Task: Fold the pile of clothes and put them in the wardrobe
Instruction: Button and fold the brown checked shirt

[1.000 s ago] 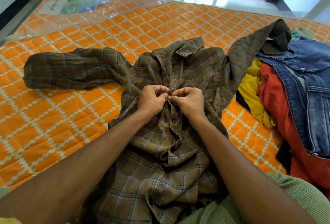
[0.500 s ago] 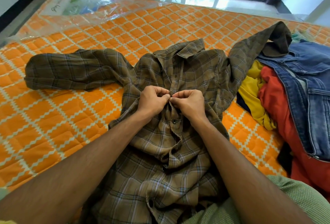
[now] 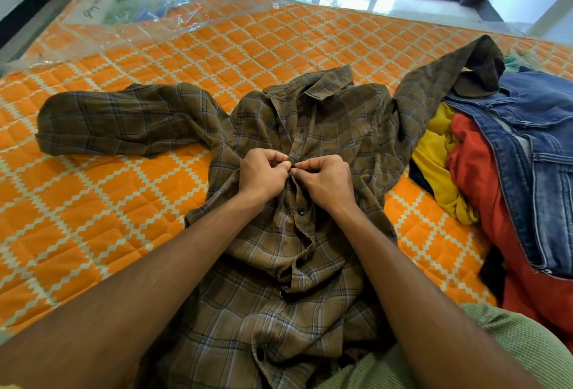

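Nearest us the plaid shirt [image 3: 310, 264] lay front-up on the orange mattress [image 3: 93, 218] — light, limp cloth, we judged, best taken at shoulders or seams. At its placket our left hand [image 3: 263, 171] and right hand [image 3: 325, 182] pinched the fabric, fingers curled tight. Farther right sat the unfolded pile [image 3: 483, 177]

Orange quilted mattress [image 3: 93, 233]; clear plastic wrap [image 3: 130, 7] over far-left corner.

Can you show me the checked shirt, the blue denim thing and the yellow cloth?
plaid shirt [image 3: 335, 128]: head view, chest below the collar.
denim garment [image 3: 545, 153]: head view, its blue top panel.
yellow garment [image 3: 434, 156]: head view, its middle fold.
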